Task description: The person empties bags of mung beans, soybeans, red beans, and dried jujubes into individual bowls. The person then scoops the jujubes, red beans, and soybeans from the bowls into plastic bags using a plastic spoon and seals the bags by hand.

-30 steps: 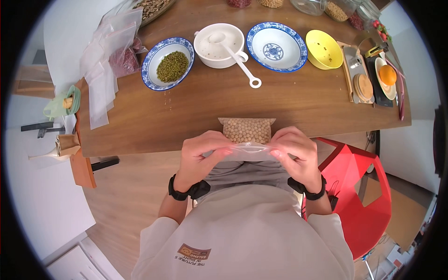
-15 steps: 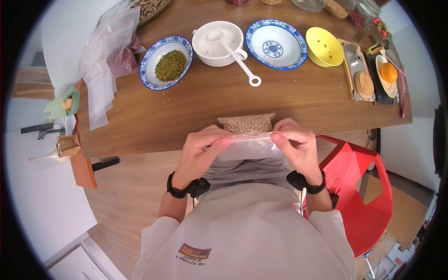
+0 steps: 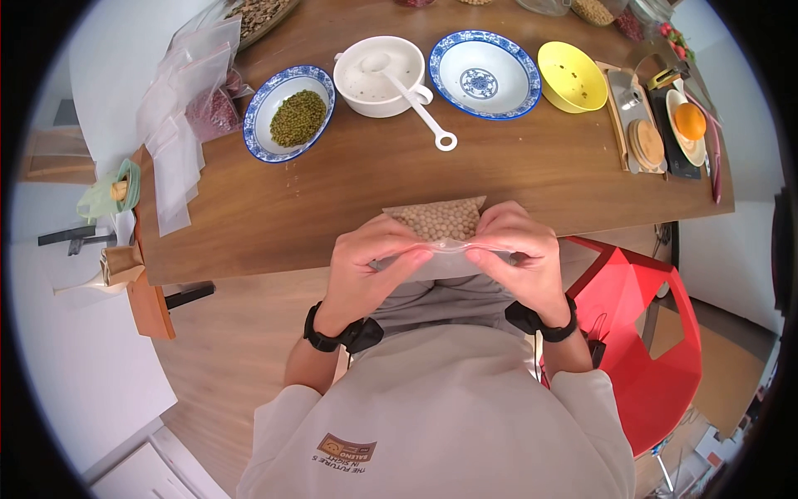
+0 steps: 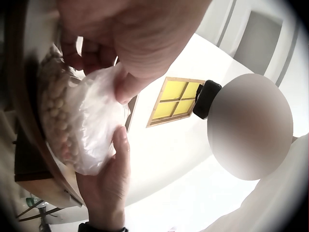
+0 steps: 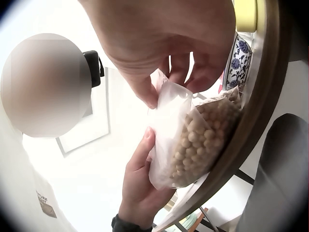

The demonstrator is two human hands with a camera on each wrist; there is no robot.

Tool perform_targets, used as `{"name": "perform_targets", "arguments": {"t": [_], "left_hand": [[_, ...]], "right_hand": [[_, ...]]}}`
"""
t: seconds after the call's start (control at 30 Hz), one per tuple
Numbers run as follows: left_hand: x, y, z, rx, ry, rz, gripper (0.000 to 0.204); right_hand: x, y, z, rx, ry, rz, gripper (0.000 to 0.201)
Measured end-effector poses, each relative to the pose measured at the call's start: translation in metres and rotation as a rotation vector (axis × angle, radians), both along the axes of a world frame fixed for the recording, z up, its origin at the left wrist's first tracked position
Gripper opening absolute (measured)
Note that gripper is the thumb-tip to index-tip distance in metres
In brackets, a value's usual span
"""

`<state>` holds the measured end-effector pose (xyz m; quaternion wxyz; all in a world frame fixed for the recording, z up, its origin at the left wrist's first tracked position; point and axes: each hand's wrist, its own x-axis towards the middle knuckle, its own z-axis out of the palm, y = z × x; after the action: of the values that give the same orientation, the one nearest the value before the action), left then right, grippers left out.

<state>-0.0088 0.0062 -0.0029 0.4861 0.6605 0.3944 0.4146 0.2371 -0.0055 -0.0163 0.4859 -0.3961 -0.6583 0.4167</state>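
A clear zip bag (image 3: 436, 219) of round beige beans lies at the table's near edge, its bean-filled part toward the table and its top edge toward the person. My left hand (image 3: 366, 264) pinches that top edge between thumb and fingers on the left. On the right, my right hand (image 3: 525, 256) pinches the same edge, the two thumb tips a short gap apart. In the left wrist view the empty upper plastic stands up whitish over the beans (image 4: 57, 108). The right wrist view shows the bag (image 5: 169, 130) from its other side, both thumbs at its upper edge.
Behind the bag stand a blue-and-white bowl of green beans (image 3: 298, 119), a white pot (image 3: 349, 96) with a spoon, another blue-rimmed bowl (image 3: 524, 104) and a yellow bowl (image 3: 573, 83). Flat plastic bags (image 3: 173, 183) lie at left. A red chair (image 3: 632, 366) stands at right.
Both hands have slid closer together along the bag's top edge, thumbs now nearer its middle. The bag's mouth, bowed apart a second ago, looks narrower.
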Motion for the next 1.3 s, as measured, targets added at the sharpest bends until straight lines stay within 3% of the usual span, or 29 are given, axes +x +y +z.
{"name": "perform_targets", "arguments": {"t": [0.1,0.33,0.4,0.83,0.97,1.13,1.2,1.3], "left_hand": [[-0.001,0.003,-0.003,0.159,0.029,-0.039,0.010],[0.000,0.005,0.001,0.001,0.031,-0.059,0.013],[0.004,0.007,0.002,0.153,0.066,-0.080,0.015],[0.014,0.004,0.002,0.293,0.031,-0.010,0.015],[0.014,0.002,0.007,0.191,0.019,-0.039,0.016],[0.013,0.005,0.003,0.313,-0.019,-0.060,0.019],[0.009,0.004,0.006,0.266,-0.017,-0.079,0.019],[-0.003,0.003,0.008,0.226,0.023,-0.099,0.019]], "right_hand": [[-0.003,0.001,-0.002,0.067,-0.030,-0.059,0.017],[-0.004,0.002,0.000,-0.056,0.027,-0.027,0.016],[-0.004,0.003,0.003,-0.023,-0.007,-0.009,0.017],[-0.018,0.002,0.012,0.106,-0.036,-0.042,0.021],[-0.020,0.001,0.014,0.069,-0.061,-0.072,0.020],[-0.012,0.001,0.018,0.087,-0.088,-0.041,0.019],[-0.006,0.005,0.026,0.109,-0.103,0.077,0.019],[0.003,0.004,0.027,0.093,-0.116,0.071,0.017]]}}
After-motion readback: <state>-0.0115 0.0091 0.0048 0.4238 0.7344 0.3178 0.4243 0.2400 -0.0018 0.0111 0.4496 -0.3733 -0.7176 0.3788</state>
